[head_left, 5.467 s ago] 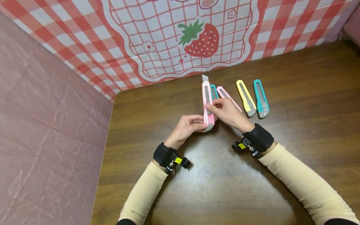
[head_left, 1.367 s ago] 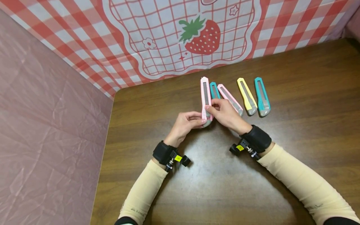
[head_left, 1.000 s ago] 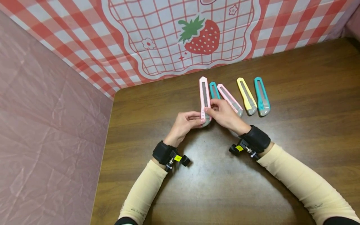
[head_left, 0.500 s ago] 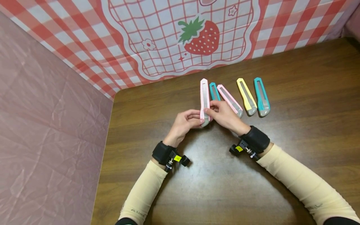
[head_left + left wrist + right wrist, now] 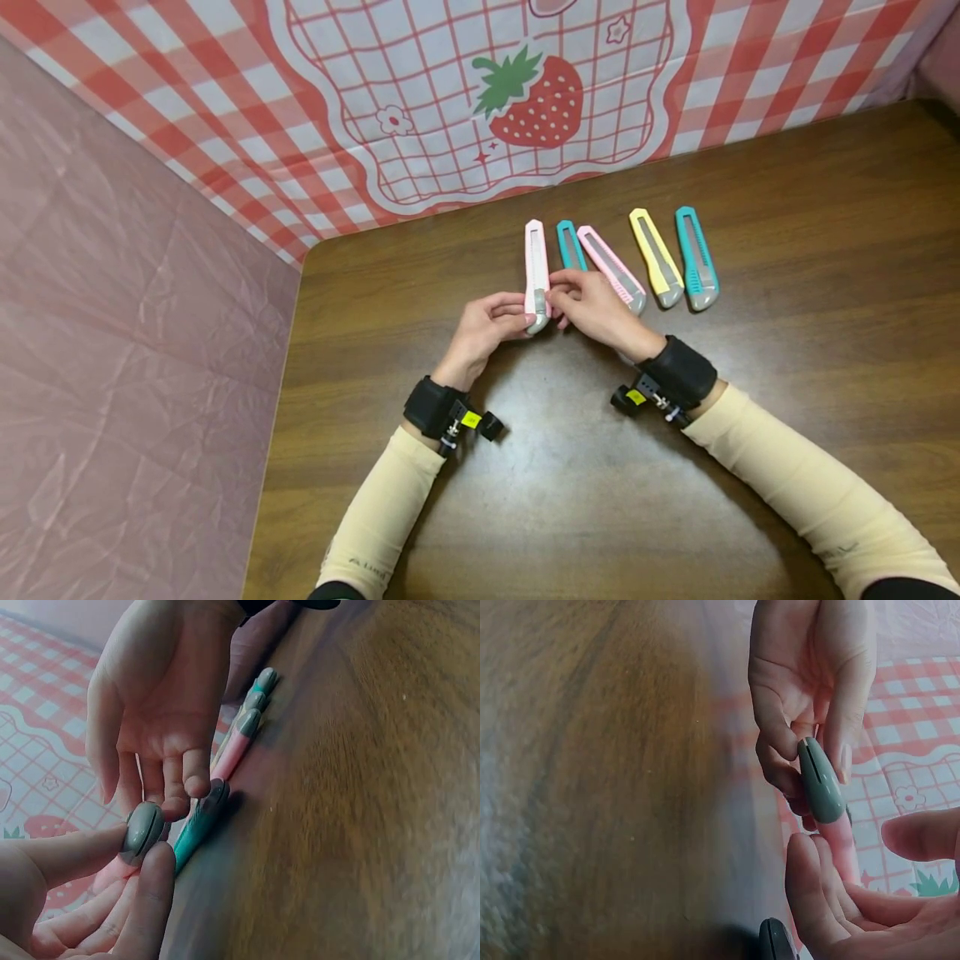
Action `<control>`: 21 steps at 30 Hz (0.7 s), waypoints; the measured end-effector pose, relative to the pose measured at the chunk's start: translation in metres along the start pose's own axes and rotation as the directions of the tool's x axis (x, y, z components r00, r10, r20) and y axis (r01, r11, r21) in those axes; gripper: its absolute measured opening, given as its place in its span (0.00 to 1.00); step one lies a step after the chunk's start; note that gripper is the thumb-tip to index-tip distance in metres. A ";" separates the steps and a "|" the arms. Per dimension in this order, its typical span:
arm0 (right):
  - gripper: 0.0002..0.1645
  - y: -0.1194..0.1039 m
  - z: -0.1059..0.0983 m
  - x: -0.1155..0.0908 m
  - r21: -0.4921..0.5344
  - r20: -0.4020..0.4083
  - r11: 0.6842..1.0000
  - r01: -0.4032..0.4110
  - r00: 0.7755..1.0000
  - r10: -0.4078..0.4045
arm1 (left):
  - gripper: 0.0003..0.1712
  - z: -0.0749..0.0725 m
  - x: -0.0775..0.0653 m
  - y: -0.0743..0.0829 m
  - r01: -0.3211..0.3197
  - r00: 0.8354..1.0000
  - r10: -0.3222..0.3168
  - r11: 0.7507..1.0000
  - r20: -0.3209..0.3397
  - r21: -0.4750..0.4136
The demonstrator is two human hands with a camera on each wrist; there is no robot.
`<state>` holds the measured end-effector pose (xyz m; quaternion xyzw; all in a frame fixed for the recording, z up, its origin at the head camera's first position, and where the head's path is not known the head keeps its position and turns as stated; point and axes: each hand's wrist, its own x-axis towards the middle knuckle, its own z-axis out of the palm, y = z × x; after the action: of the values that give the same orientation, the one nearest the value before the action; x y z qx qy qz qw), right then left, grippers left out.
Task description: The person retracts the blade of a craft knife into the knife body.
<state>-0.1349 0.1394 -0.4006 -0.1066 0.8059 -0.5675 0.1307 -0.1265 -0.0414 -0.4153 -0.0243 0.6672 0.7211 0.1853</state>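
A pink box cutter (image 5: 534,265) points away from me, its blade not showing beyond the tip. My left hand (image 5: 480,332) pinches its grey end cap (image 5: 142,829) between thumb and fingers. Just to the right, my right hand (image 5: 596,308) has loosely bent fingers. In the right wrist view its thumb (image 5: 922,835) stands apart from the cutter, while its fingertips are close to the pink body; whether they touch it I cannot tell. Beside the held cutter lies a teal box cutter (image 5: 570,244), its lower part hidden behind my right hand. A second pink box cutter (image 5: 611,268) slants next to it.
Farther right on the wooden table (image 5: 570,475) lie a yellow box cutter (image 5: 657,258) and another teal box cutter (image 5: 697,258). A red checked cloth with a strawberry print (image 5: 540,104) hangs along the back edge. Pink fabric (image 5: 135,333) covers the left side.
The blade that stuck out of the pink cutter's tip has gone inside. The cutter has moved a little left and nearer the table, and my right thumb has come off it.
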 end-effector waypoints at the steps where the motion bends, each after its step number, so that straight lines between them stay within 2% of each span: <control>1: 0.21 0.000 0.000 0.000 -0.001 0.002 1.000 -0.009 1.000 0.009 | 0.19 -0.001 0.000 -0.001 -0.001 1.000 0.001 1.000 -0.002 -0.003; 6: 0.20 -0.001 0.002 -0.002 -0.001 0.017 0.999 -0.032 0.999 0.032 | 0.21 -0.003 0.002 -0.003 -0.017 1.000 0.017 1.000 -0.002 0.011; 12: 0.20 -0.001 0.003 -0.003 -0.014 0.030 1.000 -0.016 0.999 0.016 | 0.23 -0.006 0.004 -0.004 -0.020 1.000 0.019 0.999 0.013 0.044; 16: 0.21 0.000 0.004 -0.002 -0.016 0.031 1.000 -0.024 0.999 0.024 | 0.22 -0.008 0.005 -0.004 -0.038 0.999 0.037 0.988 0.011 0.147; 21: 0.21 0.000 0.006 -0.003 -0.002 0.045 0.999 -0.043 0.998 0.043 | 0.21 -0.009 0.006 -0.004 -0.082 0.996 0.089 0.942 -0.008 0.327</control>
<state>-0.1306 0.1354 -0.4025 -0.1020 0.8052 -0.5616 0.1610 -0.1332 -0.0486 -0.4222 0.0273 0.7797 0.6079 0.1477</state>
